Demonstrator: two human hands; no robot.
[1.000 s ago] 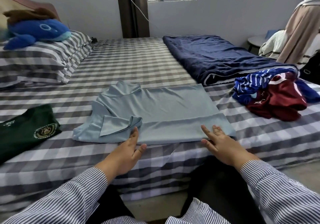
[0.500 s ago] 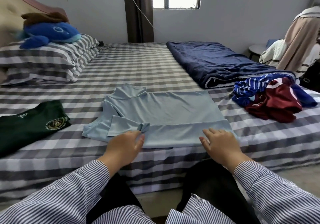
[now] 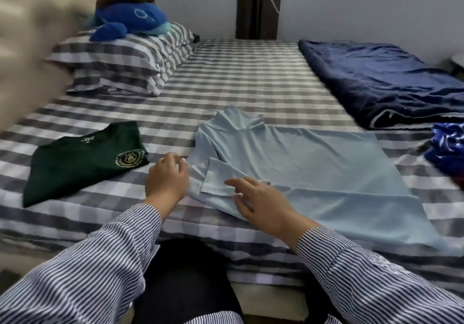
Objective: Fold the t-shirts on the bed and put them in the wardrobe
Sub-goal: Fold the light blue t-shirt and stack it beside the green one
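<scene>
The light blue t-shirt (image 3: 301, 170) lies flat near the bed's (image 3: 251, 77) edge, its near side folded in. Both hands hover at its left end: the left hand (image 3: 167, 180) loosely curled, the right hand (image 3: 261, 207) spread, neither visibly gripping. Folding looks midway; next probably means taking the collar end and folding rightward. A folded green t-shirt (image 3: 82, 160) lies left.

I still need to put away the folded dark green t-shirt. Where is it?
In the head view, the dark green t-shirt lies left on the checked bed, beside the light blue t-shirt, below the pillows.
</scene>
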